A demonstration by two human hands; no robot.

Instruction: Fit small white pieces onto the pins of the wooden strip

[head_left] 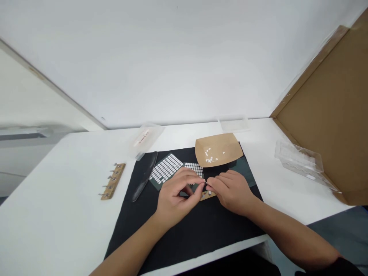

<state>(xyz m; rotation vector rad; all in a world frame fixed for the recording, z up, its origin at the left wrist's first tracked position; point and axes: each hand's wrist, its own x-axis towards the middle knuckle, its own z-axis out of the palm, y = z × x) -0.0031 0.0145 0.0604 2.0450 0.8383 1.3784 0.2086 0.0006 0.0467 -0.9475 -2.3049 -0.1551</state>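
At the middle of the black mat (172, 234), my left hand (179, 193) and my right hand (230, 189) meet fingertip to fingertip. Both are closed in a pinch around a small dark, shiny piece (205, 183), too small to name. Just beneath the fingers, a wooden strip (209, 195) with round metal bits on it is partly covered by the hands. Behind my left hand lie a sheet of white oval tabs (166, 168) and a second such sheet (195, 167), which the fingers partly hide.
A brown paper tray (230, 148) holding small white bits stands behind the hands. Left are a dark curved tool (145, 176), a wooden strip with metal clips (113, 182) and a clear pouch (146, 140). A clear plastic box (300, 157) sits right, beside a cardboard panel (330, 107).
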